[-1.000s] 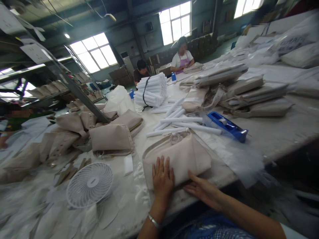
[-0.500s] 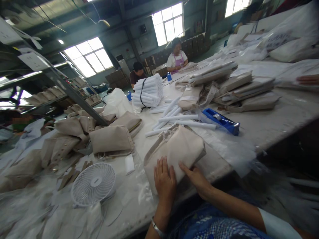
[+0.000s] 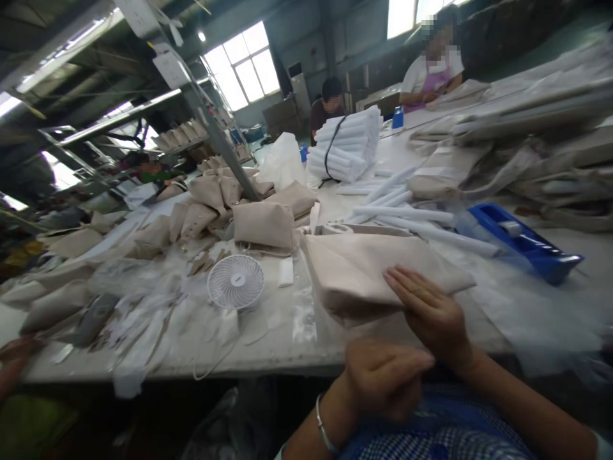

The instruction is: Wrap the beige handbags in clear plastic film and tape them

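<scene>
A beige handbag (image 3: pixel 364 262) lies on its side at the table's front edge, its strap and a white ring at the far side. My right hand (image 3: pixel 433 313) rests on the bag's right part, fingers stretched out flat and close together. My left hand (image 3: pixel 385 377), with a silver bracelet on the wrist, is off the bag, in front of the table edge near my body. Its fingers are curled in and somewhat blurred, and nothing shows in them. Left of the bag lie a small white packet (image 3: pixel 286 273) and a round white fan (image 3: pixel 236 281).
A blue tape dispenser (image 3: pixel 524 243) stands at the right beside clear plastic sheets. White rolls (image 3: pixel 407 214) lie behind the bag, near a strapped bundle (image 3: pixel 345 145). More beige bags (image 3: pixel 263 227) are piled at the left. Co-workers sit across the table.
My left hand has come off the bag and closed near my body. The bag has been turned and lies flatter. My right hand has flattened on it. The view has swung left.
</scene>
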The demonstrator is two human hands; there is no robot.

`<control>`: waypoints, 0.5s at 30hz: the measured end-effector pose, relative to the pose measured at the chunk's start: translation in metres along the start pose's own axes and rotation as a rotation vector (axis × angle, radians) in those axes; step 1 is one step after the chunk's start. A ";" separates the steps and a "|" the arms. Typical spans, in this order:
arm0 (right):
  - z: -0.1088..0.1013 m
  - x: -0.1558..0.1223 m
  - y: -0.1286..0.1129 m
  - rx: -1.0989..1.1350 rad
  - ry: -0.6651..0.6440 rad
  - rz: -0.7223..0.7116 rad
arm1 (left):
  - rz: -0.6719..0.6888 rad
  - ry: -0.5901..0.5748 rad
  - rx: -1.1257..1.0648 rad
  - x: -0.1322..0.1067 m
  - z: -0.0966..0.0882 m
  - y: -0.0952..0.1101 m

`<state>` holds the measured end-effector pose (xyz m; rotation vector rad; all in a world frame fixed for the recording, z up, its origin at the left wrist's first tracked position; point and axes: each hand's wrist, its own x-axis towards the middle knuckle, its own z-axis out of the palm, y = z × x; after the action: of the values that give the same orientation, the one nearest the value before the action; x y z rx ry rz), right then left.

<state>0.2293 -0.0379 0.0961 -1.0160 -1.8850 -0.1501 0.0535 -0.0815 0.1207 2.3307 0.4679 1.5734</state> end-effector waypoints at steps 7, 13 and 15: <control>0.064 -0.073 0.015 -0.041 -0.197 -0.100 | -0.442 -0.168 0.404 0.005 0.009 -0.039; 0.048 -0.080 0.007 0.062 -0.402 -0.079 | -0.459 -0.371 0.650 -0.055 0.030 -0.080; 0.027 -0.073 0.009 0.152 -0.491 -0.093 | -0.373 -0.421 0.699 -0.067 0.031 -0.084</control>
<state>0.2316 -0.0613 0.0209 -0.9161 -2.3467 0.2067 0.0496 -0.0359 0.0187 2.7210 1.4147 0.7798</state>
